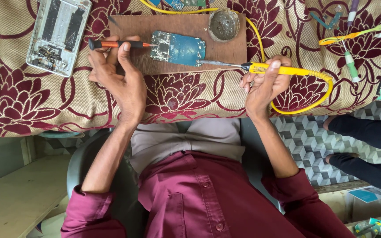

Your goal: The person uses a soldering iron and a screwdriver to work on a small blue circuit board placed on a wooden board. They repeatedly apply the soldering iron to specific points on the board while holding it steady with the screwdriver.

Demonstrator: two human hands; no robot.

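While my left hand (117,77) pinches a thin orange-shafted screwdriver with a black cap (117,44), its tip touches the left edge of the blue rectangular circuit board (178,48). The board lies on a brown wooden slab (128,24). My right hand (263,81) is closed round a yellow-handled soldering iron (283,69), its metal tip at the board's lower right corner (cord loops off right). A round grey metal dish (224,24) sits above the board; an opened white phone chassis (58,33) lies well left of it.

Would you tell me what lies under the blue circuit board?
The circuit board rests on a brown wooden board, which lies on the floral cloth. Whatever is beneath that cloth is covered.
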